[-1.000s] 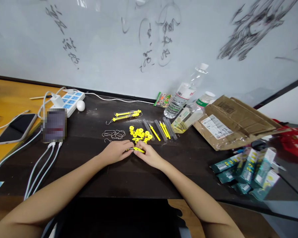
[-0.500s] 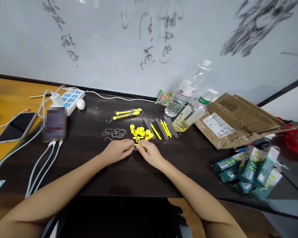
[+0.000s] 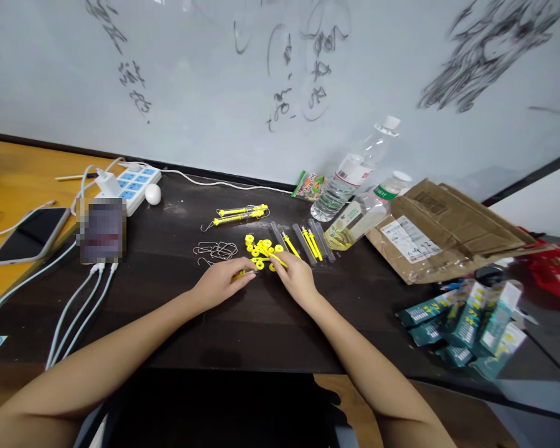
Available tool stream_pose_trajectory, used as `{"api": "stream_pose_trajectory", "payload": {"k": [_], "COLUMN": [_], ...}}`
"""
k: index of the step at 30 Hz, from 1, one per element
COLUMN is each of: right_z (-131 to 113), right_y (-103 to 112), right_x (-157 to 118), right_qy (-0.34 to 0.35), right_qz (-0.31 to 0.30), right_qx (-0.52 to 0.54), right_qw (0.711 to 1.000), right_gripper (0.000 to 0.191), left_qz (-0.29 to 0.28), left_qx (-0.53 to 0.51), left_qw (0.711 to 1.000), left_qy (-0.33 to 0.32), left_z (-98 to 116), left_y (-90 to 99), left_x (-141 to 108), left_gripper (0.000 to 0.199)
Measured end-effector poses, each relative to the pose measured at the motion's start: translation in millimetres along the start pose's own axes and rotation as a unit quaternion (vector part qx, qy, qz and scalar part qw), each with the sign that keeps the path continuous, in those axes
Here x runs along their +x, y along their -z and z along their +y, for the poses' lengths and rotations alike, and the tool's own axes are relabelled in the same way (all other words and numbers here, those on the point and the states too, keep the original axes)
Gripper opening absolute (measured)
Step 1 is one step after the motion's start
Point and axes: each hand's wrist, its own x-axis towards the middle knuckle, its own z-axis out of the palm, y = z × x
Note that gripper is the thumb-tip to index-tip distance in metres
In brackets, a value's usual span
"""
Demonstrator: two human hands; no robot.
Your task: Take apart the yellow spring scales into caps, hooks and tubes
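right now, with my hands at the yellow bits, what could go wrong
The right hand is at the loose yellow parts, so it might scatter them, and the round ones could roll. Overlapping wire hooks lie just beyond the left hand, which holds a yellow piece; they could snag its fingers. The clear tubes lie close to the right hand and might roll if knocked.

This looks like an office: a dark desk point(image 3: 242, 339) against a whiteboard point(image 3: 191, 106) bearing handwriting point(image 3: 325, 42), plus a power strip point(image 3: 139, 186) and phone point(image 3: 30, 235).
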Motion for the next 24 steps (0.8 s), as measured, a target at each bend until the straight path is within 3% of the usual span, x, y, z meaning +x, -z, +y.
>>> {"api": "stream_pose_trajectory", "payload": {"k": [5, 12, 16, 19, 21, 24], "right_z": [2, -4, -23, -33, -35, -32], "right_y": [-11, -4, 4, 1, -4, -9], "right_x": [5, 5, -5, -12, -15, -14], "right_qy": [0.032, 0.013, 0.076, 0.129, 0.136, 0.109], "right_qz": [-0.009, 0.014, -0.021, -0.100, -0.132, -0.120], "right_qx": [-0.070, -0.104, 0.047, 0.174, 0.212, 0.229], "right_qw": [0.997, 0.994, 0.996, 0.971, 0.959, 0.960], "right_gripper": [0.026, 0.028, 0.027, 0.025, 0.023, 0.027], "left_qz": [0.052, 0.121, 0.163, 0.202, 0.225, 0.255], "left_qx": [-0.227, -0.304, -0.361, -0.394, -0.407, -0.418], "left_qw": [0.969, 0.936, 0.907, 0.885, 0.873, 0.858], "left_qy": [0.081, 0.126, 0.147, 0.145, 0.146, 0.154], "left_z": [-2, -8, -6, -4, -5, -7], "left_y": [-1.2, -0.5, 1.3, 3.2, 4.9, 7.7], "left_x": [4, 11, 13, 13, 13, 14], "left_gripper": [0.022, 0.027, 0.032, 0.035, 0.036, 0.037]}}
